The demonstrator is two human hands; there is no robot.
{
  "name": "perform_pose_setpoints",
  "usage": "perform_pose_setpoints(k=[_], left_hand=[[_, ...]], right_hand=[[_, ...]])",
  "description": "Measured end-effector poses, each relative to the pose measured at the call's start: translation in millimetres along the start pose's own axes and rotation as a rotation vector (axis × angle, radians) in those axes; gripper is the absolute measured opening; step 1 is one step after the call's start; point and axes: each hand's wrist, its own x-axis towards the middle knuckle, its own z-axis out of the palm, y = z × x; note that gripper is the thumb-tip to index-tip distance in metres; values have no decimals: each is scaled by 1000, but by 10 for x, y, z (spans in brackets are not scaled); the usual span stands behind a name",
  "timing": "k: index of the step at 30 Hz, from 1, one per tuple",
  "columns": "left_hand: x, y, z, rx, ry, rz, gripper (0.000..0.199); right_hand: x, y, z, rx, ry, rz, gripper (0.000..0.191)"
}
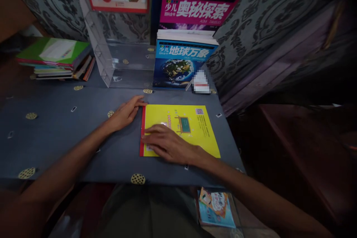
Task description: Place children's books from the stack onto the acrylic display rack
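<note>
Patterned tabletop [55, 130] carries a book stack [55, 54] left of the clear rack [132, 78]. Before the rack, your left hand [126, 114], fingers outstretched, touches the yellow book [198, 134]; your right hand [170, 144], fingers slightly spread, rests on it. You're apparently steadying it; shifting it calls for even pressure.

Yellow book [196, 130]: flat on the grey tabletop [55, 141], red strip toward nine o'clock
Right hand [173, 145]: resting across its cover, fingertips at the strip
Left hand [127, 112]: at the book's ten-o'clock corner
Green-topped pile [57, 52]: ten o'clock from the book
Earth book [180, 68]: upright at twelve
</note>
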Motion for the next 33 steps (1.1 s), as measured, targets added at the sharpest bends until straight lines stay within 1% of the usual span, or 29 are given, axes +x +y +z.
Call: perform_pose_setpoints(k=[2,5,8,10,12,14,16,18,20,22,24,25,27,29,33], left_hand=[[-2,24,-3,25,-7,-1,45],[-9,70,-5,88,-18,13,43],[-17,112,-3,185,-27,38,41],[-9,143,7,270,-37,55,40],[14,196,38,373,-31,66,39],[44,290,109,463,-29,101,39],[71,431,224,505,-59,176,39],[86,612,370,509,-125,286,41],[90,813,520,508,-201,405,42],[90,1005,652,503,-261,513,43],[96,1166,761,475,-316,598,44],[101,1231,808,456,-347,630,44],[116,1324,894,430,-406,674,44],[131,1371,969,432,-453,699,45],[148,1374,1058,444,-519,686,47]], right_hand=[[-109,-147,10,37,-37,-9,29],[-226,-279,1,57,-66,3,29],[-315,-309,-37,72,-62,28,28],[-388,-272,-81,71,-21,72,27],[-490,-196,-143,41,65,150,27],[-622,-102,-219,-22,188,229,28],[-779,-25,-298,-88,314,306,30],[-950,3,-366,-124,421,388,30],[-1128,-31,-404,-133,511,493,30],[-1303,-116,-407,-147,592,586,28],[-1460,-225,-379,-181,654,639,26],[-1528,-279,-357,-203,672,642,25],[-1635,-377,-308,-242,672,614,22],[-1704,-450,-257,-275,641,580,22],[-1770,-515,-178,-378,567,543,27]])
